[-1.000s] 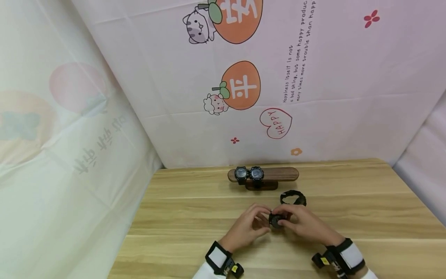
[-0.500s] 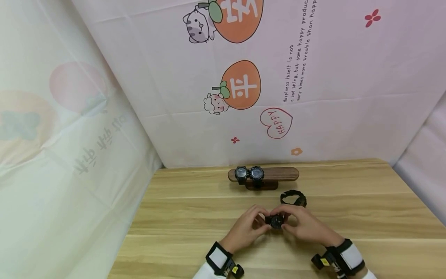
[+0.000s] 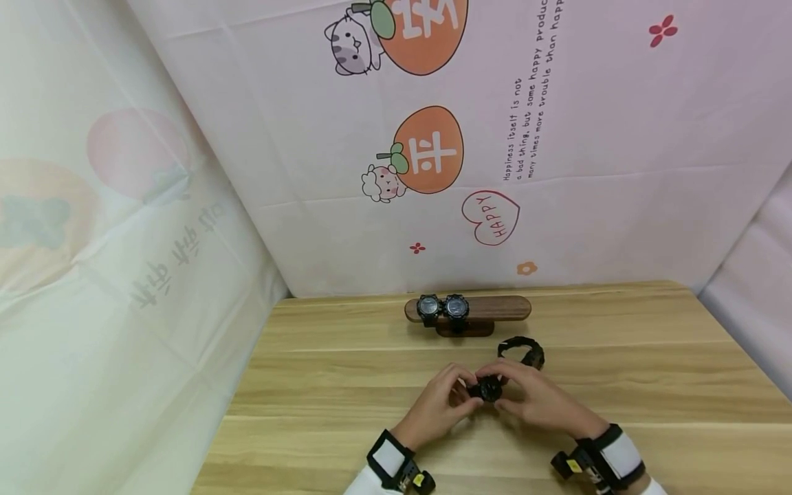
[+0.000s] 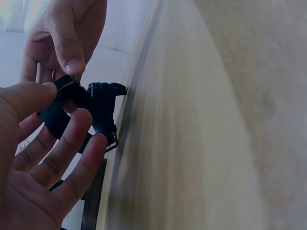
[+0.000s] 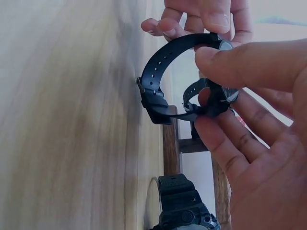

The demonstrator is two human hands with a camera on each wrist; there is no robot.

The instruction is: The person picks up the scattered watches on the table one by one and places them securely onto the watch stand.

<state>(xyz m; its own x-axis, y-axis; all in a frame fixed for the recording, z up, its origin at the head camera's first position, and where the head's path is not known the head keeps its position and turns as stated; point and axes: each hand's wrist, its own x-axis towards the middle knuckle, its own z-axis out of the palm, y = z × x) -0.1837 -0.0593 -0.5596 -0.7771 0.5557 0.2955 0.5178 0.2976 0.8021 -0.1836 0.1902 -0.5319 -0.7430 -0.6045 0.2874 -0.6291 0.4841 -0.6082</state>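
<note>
Between both hands is a black wristwatch [image 3: 490, 389], held a little above the table with its face upward in the head view. My left hand [image 3: 438, 405] pinches it from the left between thumb and fingers. From the other side my right hand [image 3: 537, 397] grips the case. The right wrist view shows the watch's strap [image 5: 165, 60] closed in a loop, a buckle and holes visible, with the right thumb at the case edge. In the left wrist view, fingers partly hide the watch [image 4: 56, 120]. Just behind the right hand lies another black watch [image 3: 533, 354].
A dark wooden watch stand [image 3: 501, 309] stands at the back of the table, carrying a black watch [image 3: 428, 309] and a second watch [image 3: 456, 309] on its left half. A printed white cloth [image 3: 346, 254] hangs behind the wood-grain table [image 3: 322, 385].
The held watch has shifted slightly left and turned a little. The right thumb has come off the watch's face to its lower edge. Both hands stay nearly in place.
</note>
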